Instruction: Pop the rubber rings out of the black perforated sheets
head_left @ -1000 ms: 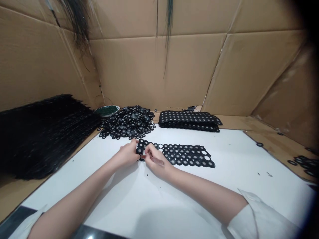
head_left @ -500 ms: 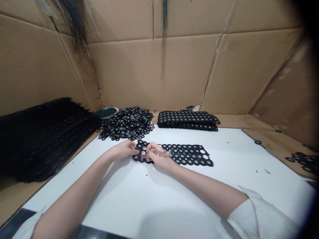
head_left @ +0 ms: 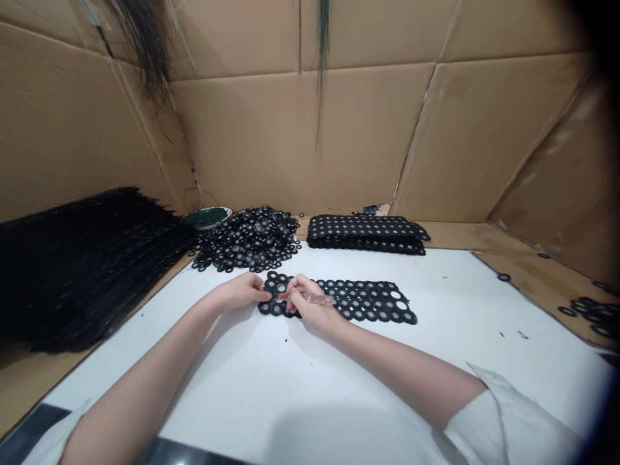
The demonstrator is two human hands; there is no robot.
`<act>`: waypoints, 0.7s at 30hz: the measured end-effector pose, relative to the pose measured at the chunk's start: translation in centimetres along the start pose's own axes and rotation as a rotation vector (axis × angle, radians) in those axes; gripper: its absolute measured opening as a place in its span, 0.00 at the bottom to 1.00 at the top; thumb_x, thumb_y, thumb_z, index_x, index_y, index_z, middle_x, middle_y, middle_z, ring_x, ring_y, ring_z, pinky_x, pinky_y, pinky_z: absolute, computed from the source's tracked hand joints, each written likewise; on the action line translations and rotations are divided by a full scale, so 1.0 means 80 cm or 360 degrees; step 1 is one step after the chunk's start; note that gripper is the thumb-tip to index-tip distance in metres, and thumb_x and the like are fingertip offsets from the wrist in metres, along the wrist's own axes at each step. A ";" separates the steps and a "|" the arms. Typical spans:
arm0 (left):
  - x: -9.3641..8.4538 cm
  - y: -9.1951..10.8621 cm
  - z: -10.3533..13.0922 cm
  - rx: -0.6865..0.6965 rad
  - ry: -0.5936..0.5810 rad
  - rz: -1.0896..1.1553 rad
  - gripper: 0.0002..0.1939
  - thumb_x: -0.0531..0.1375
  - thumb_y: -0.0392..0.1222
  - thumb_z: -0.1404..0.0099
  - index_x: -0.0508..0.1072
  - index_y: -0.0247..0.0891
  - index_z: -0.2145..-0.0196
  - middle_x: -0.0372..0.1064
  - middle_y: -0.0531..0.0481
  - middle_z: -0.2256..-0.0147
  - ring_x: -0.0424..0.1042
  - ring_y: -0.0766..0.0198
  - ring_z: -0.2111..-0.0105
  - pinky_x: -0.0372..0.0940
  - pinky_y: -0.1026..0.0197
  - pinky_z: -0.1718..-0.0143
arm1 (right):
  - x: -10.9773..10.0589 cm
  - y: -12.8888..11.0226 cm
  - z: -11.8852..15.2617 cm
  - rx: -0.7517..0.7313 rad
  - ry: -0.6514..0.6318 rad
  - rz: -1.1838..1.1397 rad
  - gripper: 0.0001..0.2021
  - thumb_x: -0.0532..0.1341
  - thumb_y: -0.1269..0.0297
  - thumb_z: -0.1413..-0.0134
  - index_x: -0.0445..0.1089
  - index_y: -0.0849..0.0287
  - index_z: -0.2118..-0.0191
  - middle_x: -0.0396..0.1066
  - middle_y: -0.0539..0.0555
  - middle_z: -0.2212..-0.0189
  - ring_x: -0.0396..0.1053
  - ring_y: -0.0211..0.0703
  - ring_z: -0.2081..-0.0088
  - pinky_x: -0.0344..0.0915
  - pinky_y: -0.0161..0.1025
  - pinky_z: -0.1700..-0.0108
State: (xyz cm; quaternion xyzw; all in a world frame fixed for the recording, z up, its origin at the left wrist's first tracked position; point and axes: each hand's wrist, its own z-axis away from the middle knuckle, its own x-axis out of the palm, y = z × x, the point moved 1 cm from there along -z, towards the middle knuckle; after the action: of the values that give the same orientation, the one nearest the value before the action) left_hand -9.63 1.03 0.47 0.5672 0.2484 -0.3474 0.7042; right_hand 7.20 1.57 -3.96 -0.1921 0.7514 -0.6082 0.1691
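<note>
A flat mat of joined black rings (head_left: 368, 299) lies on the white board in front of me. My left hand (head_left: 242, 290) is at its left end, thumb and fingertips pinched on the edge rings. My right hand (head_left: 310, 306) rests over the mat's left part, closed around a slim pen-like tool with a clear pinkish handle (head_left: 320, 299). The tool's reddish front end points left, low over the rings near my left thumb. Its very tip is too small to make out.
Behind the mat are a heap of loose black rings (head_left: 247, 239) and a stack of finished-looking ring mats (head_left: 363, 227). A dish of dark green material (head_left: 209, 217) stands beside a big pile of black strands (head_left: 87, 265). More rings (head_left: 593, 313) lie at right. Cardboard walls (head_left: 363, 135) enclose the board.
The tool's front end has shifted slightly up, away from me, over the rings, and my right hand has moved a little with it. My left hand keeps its place on the mat's edge.
</note>
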 end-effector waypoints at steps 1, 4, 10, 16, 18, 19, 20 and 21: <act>0.002 0.001 0.001 0.0010 0.0018 -0.0001 0.12 0.57 0.45 0.57 0.57 0.38 0.85 0.49 0.58 0.86 0.49 0.70 0.83 0.43 0.65 0.80 | 0.001 -0.002 0.001 -0.0034 -0.0001 0.0075 0.04 0.48 0.66 0.50 0.57 0.57 0.71 0.60 0.46 0.80 0.59 0.34 0.77 0.56 0.32 0.73; 0.008 0.006 0.006 0.0044 0.0088 -0.0009 0.12 0.55 0.44 0.55 0.54 0.38 0.85 0.47 0.58 0.85 0.47 0.70 0.83 0.42 0.65 0.80 | 0.006 -0.008 0.004 -0.0218 -0.0007 0.0332 0.04 0.47 0.67 0.49 0.57 0.57 0.71 0.59 0.45 0.79 0.56 0.33 0.78 0.52 0.31 0.74; 0.005 0.015 0.016 0.0103 0.0036 -0.0075 0.14 0.52 0.47 0.49 0.53 0.38 0.84 0.45 0.58 0.84 0.46 0.70 0.82 0.42 0.64 0.80 | 0.011 -0.012 0.003 -0.0241 0.0000 0.0375 0.05 0.47 0.67 0.50 0.58 0.57 0.71 0.55 0.44 0.83 0.53 0.32 0.81 0.49 0.31 0.77; 0.001 0.000 -0.001 0.0162 0.0086 -0.0208 0.17 0.50 0.52 0.46 0.54 0.38 0.83 0.47 0.57 0.84 0.48 0.69 0.81 0.43 0.64 0.80 | 0.000 0.001 -0.012 0.0116 0.0141 -0.0165 0.03 0.51 0.65 0.54 0.58 0.58 0.74 0.59 0.45 0.85 0.58 0.32 0.82 0.53 0.31 0.78; 0.004 -0.006 -0.006 0.0206 0.0156 -0.0224 0.17 0.51 0.52 0.47 0.55 0.38 0.84 0.50 0.57 0.84 0.50 0.68 0.81 0.44 0.65 0.79 | -0.002 0.003 -0.014 0.0127 0.0237 -0.0240 0.03 0.52 0.66 0.55 0.58 0.58 0.74 0.60 0.45 0.85 0.59 0.32 0.82 0.55 0.31 0.78; 0.006 -0.008 -0.008 0.0228 0.0211 -0.0211 0.16 0.51 0.51 0.47 0.57 0.38 0.84 0.52 0.56 0.84 0.52 0.68 0.81 0.45 0.65 0.79 | -0.002 0.003 -0.014 0.0109 0.0272 -0.0246 0.03 0.52 0.66 0.55 0.58 0.58 0.74 0.60 0.45 0.85 0.59 0.32 0.82 0.55 0.31 0.77; 0.008 -0.009 -0.009 0.0243 0.0271 -0.0178 0.15 0.52 0.51 0.48 0.59 0.38 0.83 0.53 0.56 0.84 0.53 0.68 0.81 0.46 0.65 0.78 | -0.001 0.003 -0.014 0.0081 0.0285 -0.0235 0.03 0.52 0.66 0.55 0.58 0.58 0.74 0.60 0.45 0.84 0.59 0.32 0.81 0.55 0.31 0.77; 0.010 -0.010 -0.010 0.0248 0.0335 -0.0127 0.13 0.53 0.50 0.49 0.61 0.38 0.81 0.56 0.56 0.84 0.55 0.67 0.80 0.47 0.65 0.78 | 0.000 0.002 -0.013 0.0052 0.0279 -0.0212 0.03 0.52 0.65 0.54 0.58 0.58 0.74 0.60 0.45 0.84 0.60 0.33 0.81 0.55 0.31 0.76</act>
State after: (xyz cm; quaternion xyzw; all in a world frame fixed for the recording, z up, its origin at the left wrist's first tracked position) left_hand -9.73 1.58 -0.79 0.6432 0.3157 -0.3320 0.6135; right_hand 6.69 2.50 -3.93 -0.1849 0.7389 -0.6447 0.0652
